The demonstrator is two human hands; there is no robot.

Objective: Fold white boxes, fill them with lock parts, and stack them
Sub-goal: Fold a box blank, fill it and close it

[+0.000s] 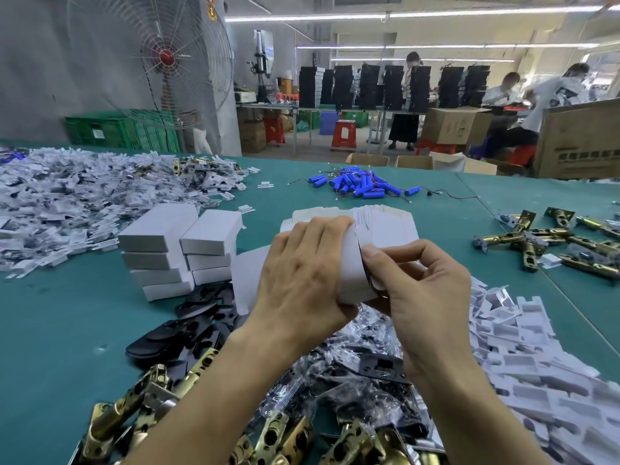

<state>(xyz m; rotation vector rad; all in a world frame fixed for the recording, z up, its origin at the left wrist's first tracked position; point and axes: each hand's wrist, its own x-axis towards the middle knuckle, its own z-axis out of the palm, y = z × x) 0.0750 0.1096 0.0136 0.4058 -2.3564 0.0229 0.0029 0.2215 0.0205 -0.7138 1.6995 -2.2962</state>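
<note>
On the table (67, 330), with the unfinished box (350, 263) as clock centre: closed boxes (157, 250) stand stacked at nine, flat box blanks (385, 226) lie just behind at twelve, batteries (362, 186) farther at twelve, latch bolts (550, 236) at two, paper inserts (523, 350) at four, bagged parts (352, 391) at six, plates (174, 333) at eight.

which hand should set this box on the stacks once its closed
Left, probably: the left hand wraps the white box and is nearer the stacked boxes; the right hand only pinches its end flap.

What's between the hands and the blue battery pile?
Head view: beyond the left hand and right hand, which hold a white box, lies a fanned stack of flat box blanks, then bare teal table up to the blue batteries.
</note>
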